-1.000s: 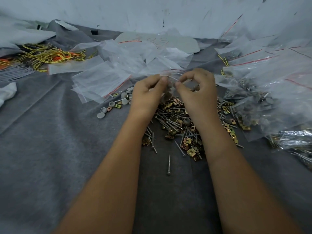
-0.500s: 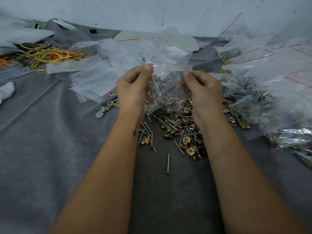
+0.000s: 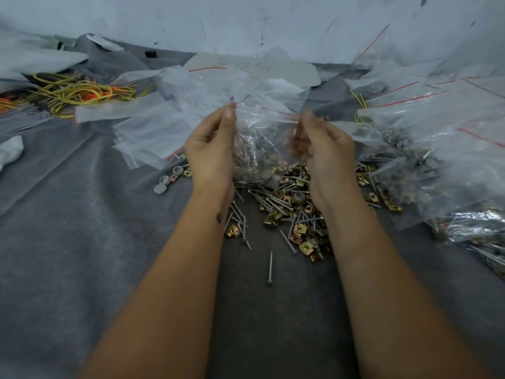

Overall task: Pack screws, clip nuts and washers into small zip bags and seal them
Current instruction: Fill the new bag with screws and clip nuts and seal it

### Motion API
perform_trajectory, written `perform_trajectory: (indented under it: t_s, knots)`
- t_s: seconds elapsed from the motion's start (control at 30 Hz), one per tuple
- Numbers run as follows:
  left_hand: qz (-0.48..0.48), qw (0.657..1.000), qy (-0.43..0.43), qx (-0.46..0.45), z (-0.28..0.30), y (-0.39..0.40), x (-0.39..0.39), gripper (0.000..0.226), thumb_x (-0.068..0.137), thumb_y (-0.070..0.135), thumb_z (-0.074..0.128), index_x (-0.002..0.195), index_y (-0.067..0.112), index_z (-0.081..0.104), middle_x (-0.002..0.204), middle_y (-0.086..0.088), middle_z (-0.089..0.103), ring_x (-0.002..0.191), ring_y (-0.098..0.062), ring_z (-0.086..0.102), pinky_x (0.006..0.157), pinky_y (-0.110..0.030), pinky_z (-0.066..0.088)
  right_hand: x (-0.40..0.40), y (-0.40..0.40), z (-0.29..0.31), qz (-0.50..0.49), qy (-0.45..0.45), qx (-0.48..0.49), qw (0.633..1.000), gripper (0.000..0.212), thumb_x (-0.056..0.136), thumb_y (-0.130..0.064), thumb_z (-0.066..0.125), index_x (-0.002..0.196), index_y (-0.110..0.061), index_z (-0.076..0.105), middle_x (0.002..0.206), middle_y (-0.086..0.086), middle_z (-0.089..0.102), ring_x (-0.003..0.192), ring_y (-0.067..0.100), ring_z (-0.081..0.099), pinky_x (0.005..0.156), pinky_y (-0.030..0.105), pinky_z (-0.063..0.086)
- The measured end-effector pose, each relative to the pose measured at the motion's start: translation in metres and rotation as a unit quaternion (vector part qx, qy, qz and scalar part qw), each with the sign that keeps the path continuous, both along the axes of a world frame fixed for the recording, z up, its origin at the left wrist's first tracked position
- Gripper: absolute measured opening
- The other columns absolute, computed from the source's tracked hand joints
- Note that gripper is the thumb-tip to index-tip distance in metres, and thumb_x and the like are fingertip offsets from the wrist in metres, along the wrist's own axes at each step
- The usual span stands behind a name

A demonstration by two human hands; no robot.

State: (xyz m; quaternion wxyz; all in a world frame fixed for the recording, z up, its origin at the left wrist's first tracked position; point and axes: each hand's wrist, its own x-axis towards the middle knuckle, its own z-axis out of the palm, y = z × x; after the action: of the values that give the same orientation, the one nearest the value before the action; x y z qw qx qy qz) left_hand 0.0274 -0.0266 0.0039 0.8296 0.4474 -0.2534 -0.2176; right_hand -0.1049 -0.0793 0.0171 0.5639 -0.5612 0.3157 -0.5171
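Note:
A small clear zip bag (image 3: 259, 143) with a red line along its top hangs upright between my hands. Screws and grey washers fill its lower half. My left hand (image 3: 211, 151) pinches the bag's top left corner. At the top right corner my right hand (image 3: 319, 149) grips the zip strip. Under the bag lies a loose heap of screws and brass clip nuts (image 3: 289, 212) on the grey cloth. One single screw (image 3: 270, 268) lies apart, nearer to me. Two grey washers (image 3: 168, 180) sit left of the heap.
Empty zip bags (image 3: 153, 132) are piled at the back left. Filled bags (image 3: 426, 160) are stacked on the right. Yellow and orange wires (image 3: 76, 94) lie at the far left. A white wall (image 3: 246, 20) closes off the back.
My hands rose from the heap and spread apart along the bag's top. The bag now hangs stretched between them, slightly higher than half a second ago.

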Motion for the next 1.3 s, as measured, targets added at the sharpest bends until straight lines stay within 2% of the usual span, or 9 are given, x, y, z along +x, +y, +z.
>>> perform_trajectory:
  t_s: [0.1,0.17,0.23,0.47,0.57,0.67,0.77,0.93,1.3]
  knots:
    - [-0.019,1.000,0.008,-0.001,-0.0002,-0.0004,0.0001,0.008,0.092,0.009,0.066,0.091,0.014,0.073,0.079,0.008,0.073,0.081,-0.007,0.066,0.086,-0.029,0.056,0.0015,0.0028,-0.0004,-0.003,0.024,-0.045,0.999,0.012,0.091,-0.014,0.066,0.083,-0.017,0.073,0.069,-0.005,0.068,0.066,0.005,0.062,0.064,0.018,0.050]
    - [-0.032,0.999,0.023,-0.003,0.0001,0.0004,0.0006,0.008,0.090,0.008,0.067,0.086,0.013,0.073,0.076,0.003,0.073,0.077,-0.011,0.065,0.085,-0.035,0.056,0.0031,0.0040,0.0003,-0.015,0.016,-0.048,0.999,0.009,0.090,-0.009,0.067,0.085,-0.015,0.072,0.068,-0.005,0.067,0.063,0.004,0.061,0.063,0.017,0.049]
    - [-0.039,0.999,0.037,-0.008,0.0002,0.0017,0.0020,0.008,0.090,0.006,0.067,0.084,0.010,0.071,0.073,0.001,0.072,0.071,-0.009,0.066,0.074,-0.028,0.056,0.0032,0.0040,0.0014,-0.029,-0.004,-0.040,0.999,0.014,0.088,-0.005,0.068,0.082,-0.017,0.071,0.064,-0.007,0.066,0.061,0.004,0.061,0.061,0.016,0.049]
    - [-0.053,0.998,0.027,0.026,0.0014,0.0023,-0.0001,0.018,0.092,0.007,0.063,0.077,0.017,0.067,0.070,0.007,0.068,0.065,-0.004,0.060,0.061,-0.020,0.047,0.0019,0.0017,0.0008,-0.057,0.002,-0.041,0.998,0.018,0.088,-0.005,0.068,0.077,-0.020,0.070,0.061,-0.011,0.065,0.060,0.003,0.057,0.061,0.018,0.049]
    - [-0.063,0.998,0.030,0.010,0.0022,0.0027,-0.0021,0.015,0.093,0.008,0.062,0.080,0.015,0.066,0.073,0.005,0.068,0.071,-0.008,0.061,0.073,-0.030,0.054,0.0033,0.0034,0.0010,-0.030,-0.017,-0.028,0.999,0.012,0.087,-0.004,0.068,0.080,-0.013,0.071,0.066,-0.004,0.066,0.060,0.003,0.058,0.060,0.016,0.048]
    - [-0.064,0.998,0.025,0.005,0.0021,0.0028,-0.0027,0.012,0.093,0.009,0.063,0.083,0.014,0.067,0.074,0.002,0.068,0.075,-0.013,0.062,0.089,-0.043,0.052,0.0041,0.0046,0.0019,-0.021,-0.020,-0.023,0.999,0.009,0.088,-0.004,0.067,0.083,-0.010,0.071,0.069,0.000,0.066,0.061,0.003,0.060,0.061,0.015,0.048]
    - [-0.068,0.997,0.023,0.007,0.0021,0.0033,-0.0021,0.011,0.092,0.010,0.064,0.082,0.012,0.067,0.071,0.004,0.069,0.070,-0.010,0.062,0.082,-0.038,0.052,0.0040,0.0044,0.0030,-0.040,-0.019,-0.023,0.999,0.015,0.088,-0.005,0.068,0.077,-0.015,0.069,0.065,-0.005,0.065,0.060,0.003,0.059,0.060,0.016,0.048]
    - [-0.084,0.996,0.024,-0.004,0.0031,0.0033,-0.0040,0.008,0.093,0.010,0.063,0.086,0.012,0.066,0.073,0.003,0.067,0.070,-0.011,0.061,0.073,-0.032,0.054,0.0053,0.0064,0.0032,-0.013,-0.031,-0.017,0.999,0.006,0.087,-0.004,0.069,0.083,-0.009,0.070,0.067,-0.002,0.066,0.062,0.005,0.062,0.061,0.016,0.049]
    - [-0.090,0.995,-0.001,0.037,0.0039,0.0035,-0.0073,0.010,0.091,0.012,0.066,0.082,0.013,0.069,0.070,0.007,0.071,0.067,-0.005,0.063,0.064,-0.022,0.051,0.0067,0.0080,0.0038,0.000,-0.039,-0.025,0.999,0.014,0.082,0.000,0.071,0.078,-0.014,0.071,0.064,-0.008,0.068,0.063,0.005,0.063,0.063,0.018,0.051]
